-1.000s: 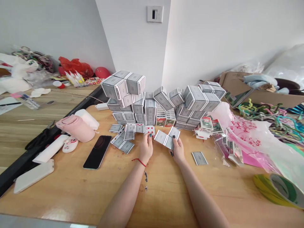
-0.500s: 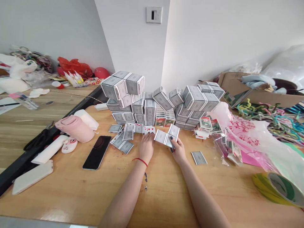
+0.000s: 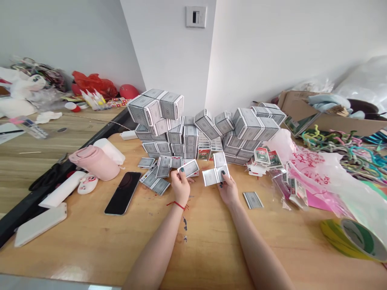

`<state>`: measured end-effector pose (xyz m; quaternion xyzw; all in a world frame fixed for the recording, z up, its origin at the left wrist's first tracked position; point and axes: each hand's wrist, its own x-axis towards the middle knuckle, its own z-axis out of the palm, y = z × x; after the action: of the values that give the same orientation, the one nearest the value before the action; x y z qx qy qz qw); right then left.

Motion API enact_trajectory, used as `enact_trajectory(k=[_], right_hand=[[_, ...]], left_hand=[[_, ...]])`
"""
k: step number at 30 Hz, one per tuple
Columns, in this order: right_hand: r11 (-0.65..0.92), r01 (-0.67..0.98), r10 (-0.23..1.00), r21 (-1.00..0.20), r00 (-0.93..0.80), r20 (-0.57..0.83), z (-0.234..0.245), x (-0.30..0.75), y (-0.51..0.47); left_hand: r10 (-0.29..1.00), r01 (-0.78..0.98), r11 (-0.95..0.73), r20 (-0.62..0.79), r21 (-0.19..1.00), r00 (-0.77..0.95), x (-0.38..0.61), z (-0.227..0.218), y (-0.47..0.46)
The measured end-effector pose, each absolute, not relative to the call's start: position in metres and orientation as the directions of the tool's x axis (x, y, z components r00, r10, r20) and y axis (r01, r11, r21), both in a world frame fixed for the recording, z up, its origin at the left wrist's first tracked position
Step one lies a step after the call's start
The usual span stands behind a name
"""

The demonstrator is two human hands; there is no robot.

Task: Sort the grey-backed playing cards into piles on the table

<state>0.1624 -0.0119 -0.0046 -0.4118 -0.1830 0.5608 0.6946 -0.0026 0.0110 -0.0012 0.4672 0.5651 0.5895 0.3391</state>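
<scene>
Between thumb and fingers, my left hand (image 3: 181, 188) pinches a single playing card (image 3: 189, 168), its grey patterned back facing up. My right hand (image 3: 228, 189) grips folded playing cards (image 3: 215, 171) joined in an angled shape, tilted above the table. Loose playing cards (image 3: 156, 183), some face up, lie left of my left hand. Behind both hands stands a structure of cubes built from playing cards (image 3: 190, 141). Two card boxes (image 3: 203, 152) sit at its base in the middle. One folded card piece (image 3: 253, 200) lies to the right of my right hand.
On the left are a black phone (image 3: 122, 193), a pink bottle (image 3: 95, 162) and a white power bank (image 3: 40, 224). To the right lie card boxes (image 3: 266, 158), plastic wrapping (image 3: 311, 165) and a yellow-green tape roll (image 3: 353, 239). A cardboard box (image 3: 338, 121) stands behind.
My left hand has lifted a card off the table and turned its back upward. My right hand has rotated the folded cards and shifted slightly right.
</scene>
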Motion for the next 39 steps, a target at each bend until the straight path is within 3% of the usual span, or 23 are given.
enact_trajectory(k=[5,10,39], right_hand=[[0.059,-0.599,0.885,-0.799,0.402,-0.236,-0.0087,0.1659,-0.0082],[0.060,-0.575,0.888,-0.816,0.404,-0.219,-0.0115,0.1673,-0.0078],[0.074,-0.470,0.923,-0.880,0.366,-0.118,-0.0116,0.1652,-0.0091]], left_hand=[[0.977,-0.155,-0.091,0.058,0.984,-0.207,0.0006,0.0014,0.0139],[0.984,-0.234,-0.085,0.045,0.969,-0.174,0.0018,0.0039,0.0121],[0.995,0.002,-0.048,0.048,0.999,-0.091,-0.0040,0.0026,0.0153]])
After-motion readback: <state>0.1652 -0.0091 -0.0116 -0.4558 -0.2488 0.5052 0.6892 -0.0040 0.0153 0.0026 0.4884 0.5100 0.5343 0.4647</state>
